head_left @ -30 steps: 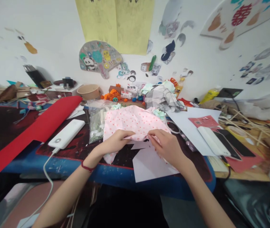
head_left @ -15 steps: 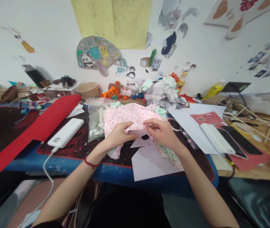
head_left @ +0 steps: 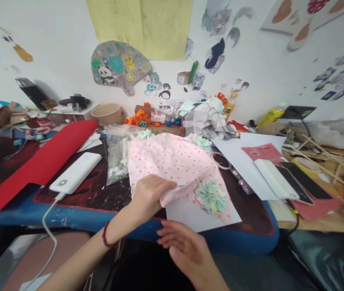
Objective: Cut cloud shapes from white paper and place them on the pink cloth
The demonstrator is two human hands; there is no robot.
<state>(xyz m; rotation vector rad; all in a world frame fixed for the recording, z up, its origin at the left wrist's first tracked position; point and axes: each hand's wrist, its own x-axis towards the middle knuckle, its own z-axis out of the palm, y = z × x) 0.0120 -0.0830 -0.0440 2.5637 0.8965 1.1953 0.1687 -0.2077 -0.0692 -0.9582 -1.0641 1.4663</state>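
Pink dotted cloth (head_left: 172,155) lies spread over the dark mat, with pale green ruffled flowers on it; the largest flower (head_left: 211,196) is at its lower right. My left hand (head_left: 150,196) pinches the cloth's front edge, which is lifted and folded over a little. Below that edge my right hand (head_left: 184,246) is held palm inward with its fingers apart, touching nothing. A white sheet of paper (head_left: 190,216) lies partly under the cloth.
To the left are a white power bank (head_left: 75,173) with a cable, red material (head_left: 47,161) and a clear bag (head_left: 117,157). Phones (head_left: 307,180) and thin sticks lie at the right. Orange flowers (head_left: 141,117) and a grey ruffled cloth (head_left: 210,121) stand behind.
My right hand has let go of the cloth and moved down toward me. The cloth now lies flatter, and its large flower shows fully. My left hand has moved slightly lower.
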